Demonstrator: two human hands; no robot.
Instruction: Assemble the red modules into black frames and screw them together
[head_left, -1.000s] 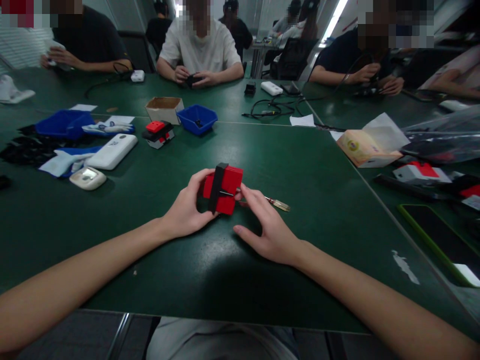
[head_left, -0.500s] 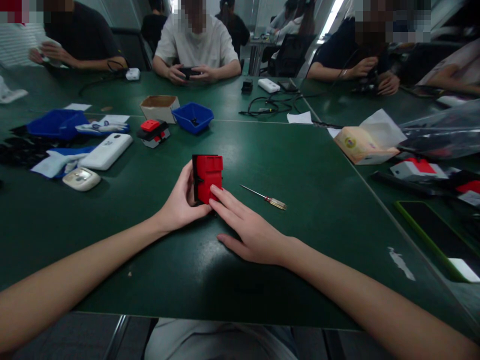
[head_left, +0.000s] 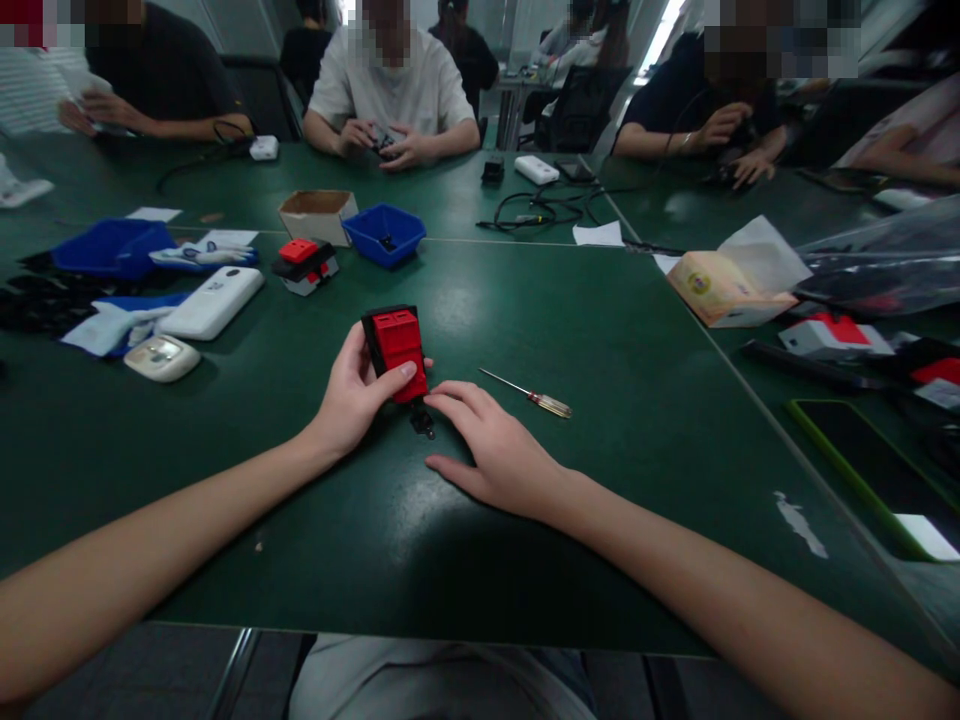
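My left hand (head_left: 358, 390) is wrapped round a red and black plastic housing (head_left: 400, 350), its thumb across the red face. The housing is tilted a little over the table. Just to its right, my right hand (head_left: 487, 440) has its fingers apart and holds nothing; its fingertips are close to the housing's lower corner, and whether they touch it I cannot tell. Below the housing lie small black parts (head_left: 423, 423), too small to name. A screwdriver (head_left: 536, 395) with a clear yellowish handle rests beyond my right hand.
A red, black and grey device (head_left: 306, 264) stands by a blue bin (head_left: 385, 234) and a cardboard box (head_left: 316, 214). On the left are a white power bank (head_left: 214, 302) and gloves (head_left: 135, 325). A tissue pack (head_left: 724, 285) lies right. Co-workers sit across the green table (head_left: 585, 320).
The housing has shifted left and tilted, and my left thumb now lies over its red face. My right fingers have come off that face. The small black parts now show below.
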